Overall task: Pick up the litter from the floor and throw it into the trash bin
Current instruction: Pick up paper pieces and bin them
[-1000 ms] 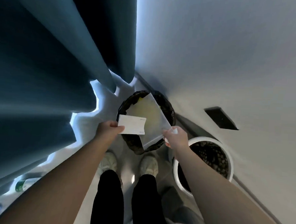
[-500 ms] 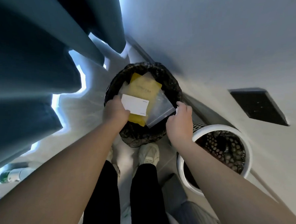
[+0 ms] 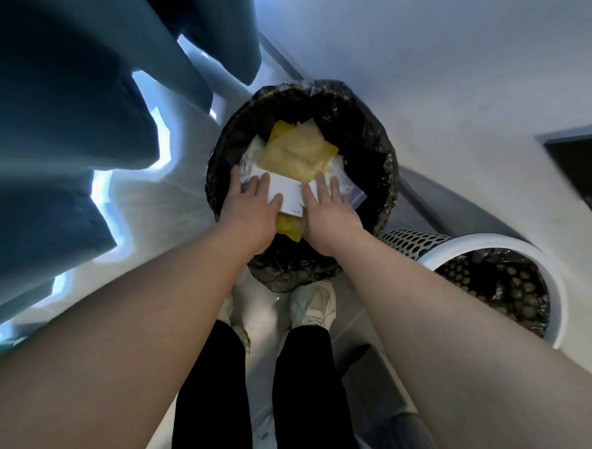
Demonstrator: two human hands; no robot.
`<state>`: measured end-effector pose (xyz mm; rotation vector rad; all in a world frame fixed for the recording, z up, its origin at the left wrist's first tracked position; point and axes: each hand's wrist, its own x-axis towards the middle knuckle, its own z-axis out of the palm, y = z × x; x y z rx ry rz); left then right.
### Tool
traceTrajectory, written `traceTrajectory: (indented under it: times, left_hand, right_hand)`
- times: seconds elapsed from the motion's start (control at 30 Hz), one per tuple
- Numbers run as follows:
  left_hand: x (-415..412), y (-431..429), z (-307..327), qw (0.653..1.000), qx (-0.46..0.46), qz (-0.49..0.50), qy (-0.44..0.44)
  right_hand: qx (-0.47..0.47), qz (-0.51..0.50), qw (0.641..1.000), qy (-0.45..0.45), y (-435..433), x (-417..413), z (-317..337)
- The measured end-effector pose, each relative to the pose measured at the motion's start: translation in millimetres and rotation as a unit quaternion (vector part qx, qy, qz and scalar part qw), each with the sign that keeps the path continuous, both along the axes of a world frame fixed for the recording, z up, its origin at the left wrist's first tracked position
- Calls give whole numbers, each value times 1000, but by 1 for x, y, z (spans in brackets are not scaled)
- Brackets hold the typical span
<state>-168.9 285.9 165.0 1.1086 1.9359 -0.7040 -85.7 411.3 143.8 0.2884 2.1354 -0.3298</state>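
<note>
Both hands are extended into the mouth of the trash bin (image 3: 382, 150), which is lined with a black liner (image 3: 229, 159). The left hand (image 3: 251, 206) lies palm down, its fingers (image 3: 259, 188) straight and slightly spread, with the fingertips resting on a white card (image 3: 287, 196) and on the clear plastic bag (image 3: 248, 160) beneath it. The right hand (image 3: 331, 210) is also palm down, its fingers (image 3: 321, 186) straight and slightly spread, pressing on the right edge of the same card and on the plastic beside it. Neither hand curls round or pinches anything. The white card lies flat between the two sets of fingers and is touched by both. A yellow packet (image 3: 298, 152) lies inside the bin just beyond the fingertips, and one corner of it shows below the card, between the two palms. All of this litter sits within the rim of the bin. To the right of the right-hand fingers, well apart from them, stands a perforated white bin (image 3: 513, 244) with a dark bag inside. To the left of the left-hand fingers hangs a blue curtain (image 3: 71, 109). Behind the wrists, a pair of pale shoes (image 3: 314, 304) stands on the floor, just beside the base of the trash bin. A dark panel (image 3: 588, 174) is set into the wall (image 3: 433, 60) far to the right of the fingers.
</note>
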Motion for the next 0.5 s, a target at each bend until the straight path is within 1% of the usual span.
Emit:
traceTrajectory:
  times: [0.07,0.2,0.33,0.5]
  left_hand:
    - [-1,2,-3,1000,-8,-11,5]
    - [0,-2,29,999,37,1,8]
    - [-3,-17,96,995,79,55,15]
    - [-4,-49,205,979,130,148,43]
  right_hand:
    - [-3,-13,1000,-9,6,-4,-1]
    - [7,-3,999,51,11,-1,34]
    - [29,-21,997,75,9,9,99]
    - [61,-40,990,124,-10,19,208]
